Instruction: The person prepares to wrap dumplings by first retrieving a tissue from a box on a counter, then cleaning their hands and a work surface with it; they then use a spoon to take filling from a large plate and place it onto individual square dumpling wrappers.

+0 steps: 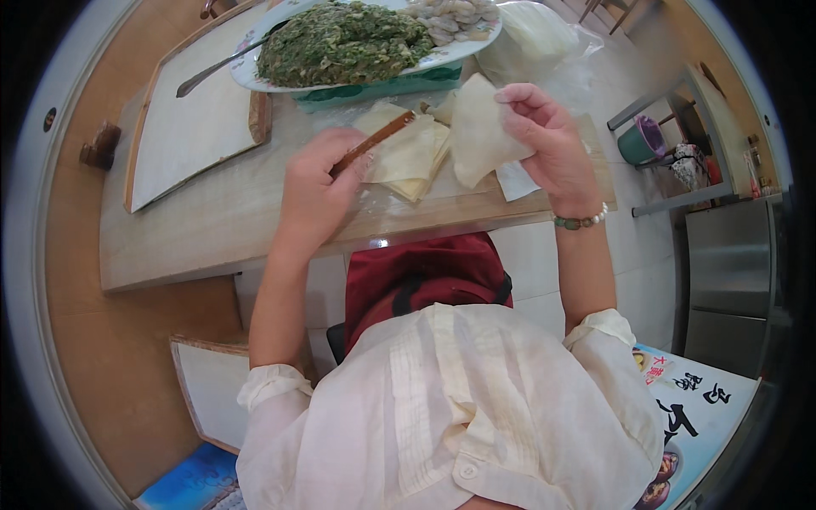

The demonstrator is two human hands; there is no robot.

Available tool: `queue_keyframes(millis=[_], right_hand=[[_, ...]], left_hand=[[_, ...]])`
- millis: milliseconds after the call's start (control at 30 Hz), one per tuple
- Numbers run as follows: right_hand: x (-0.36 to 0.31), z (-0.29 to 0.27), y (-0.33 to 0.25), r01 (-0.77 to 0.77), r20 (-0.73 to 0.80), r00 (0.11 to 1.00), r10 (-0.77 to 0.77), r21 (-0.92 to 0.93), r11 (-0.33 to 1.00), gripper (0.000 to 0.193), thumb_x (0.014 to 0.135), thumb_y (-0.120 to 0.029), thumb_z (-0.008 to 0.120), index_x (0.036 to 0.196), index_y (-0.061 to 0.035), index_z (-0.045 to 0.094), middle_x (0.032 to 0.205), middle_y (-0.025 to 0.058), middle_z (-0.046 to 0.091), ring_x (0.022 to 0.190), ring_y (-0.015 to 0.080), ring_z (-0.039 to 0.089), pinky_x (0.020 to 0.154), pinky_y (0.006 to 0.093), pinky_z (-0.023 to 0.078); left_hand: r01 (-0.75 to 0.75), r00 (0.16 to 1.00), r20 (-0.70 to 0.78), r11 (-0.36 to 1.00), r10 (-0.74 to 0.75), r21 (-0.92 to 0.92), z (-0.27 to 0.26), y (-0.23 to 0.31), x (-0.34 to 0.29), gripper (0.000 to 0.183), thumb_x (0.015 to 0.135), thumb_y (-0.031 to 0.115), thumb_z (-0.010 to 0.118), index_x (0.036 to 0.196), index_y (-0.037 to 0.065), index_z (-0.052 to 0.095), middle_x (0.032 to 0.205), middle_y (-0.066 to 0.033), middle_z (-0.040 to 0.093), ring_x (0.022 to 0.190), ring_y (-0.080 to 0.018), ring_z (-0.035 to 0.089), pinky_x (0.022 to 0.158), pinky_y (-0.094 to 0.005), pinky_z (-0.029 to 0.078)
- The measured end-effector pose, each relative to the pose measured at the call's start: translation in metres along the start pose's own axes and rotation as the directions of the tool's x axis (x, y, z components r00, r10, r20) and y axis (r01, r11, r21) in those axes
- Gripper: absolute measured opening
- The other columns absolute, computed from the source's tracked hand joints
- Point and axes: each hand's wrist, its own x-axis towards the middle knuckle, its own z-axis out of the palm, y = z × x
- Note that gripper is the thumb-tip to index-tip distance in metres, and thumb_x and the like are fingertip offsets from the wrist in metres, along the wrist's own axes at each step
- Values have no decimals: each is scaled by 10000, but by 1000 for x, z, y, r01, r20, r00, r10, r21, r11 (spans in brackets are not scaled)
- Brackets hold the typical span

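My left hand (pixel 319 183) is closed around a flat brown wooden stick (pixel 380 139), which points up and to the right. Under the stick's tip lies a stack of thin, pale yellow dough wrappers (pixel 414 161) on the table. My right hand (pixel 552 140) pinches one wrapper (pixel 476 132) by its edge and holds it up, to the right of the stack. Beyond both hands, a large oval plate (pixel 244 75) carries a heap of chopped green filling (pixel 344 42). Peeled shrimp (pixel 450 19) lie at the plate's right end.
A metal utensil handle (pixel 204 75) juts left from the plate, which rests on a green box (pixel 382 88). A wood-framed white tray (pixel 200 106) lies on the table (pixel 191 246) at left. Clear plastic bags (pixel 535 47) sit behind my right hand. A bin (pixel 639 140) stands further right.
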Motion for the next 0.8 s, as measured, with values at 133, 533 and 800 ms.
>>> queue_keyframes(millis=[133,533,800], right_hand=[[4,21,9,-108,116,989,92,140,984,321,888,-25,630,1193,10,538,1014,45,640,926,102,613,845,252,511],[10,24,18,-413,49,909,414,-29,910,416,846,-26,670,1233,41,532,1032,74,670,893,115,641,799,234,515],[29,27,39,303,145,950,-277,-650,697,132,810,19,650,926,-18,701,1015,71,705,913,148,660,804,269,528]], left_hand=[[3,1000,-28,973,-9,-230,9,22,11,213,894,82,628,1066,-42,648,1029,-28,642,867,-77,561,733,-217,451],[269,960,79,811,-268,-519,-12,22,15,108,822,-38,665,929,-28,672,819,-14,660,685,-54,565,559,-192,420],[-425,891,-6,840,453,338,-22,-19,28,369,689,-175,578,959,46,697,997,-88,669,815,-203,656,640,-276,520]])
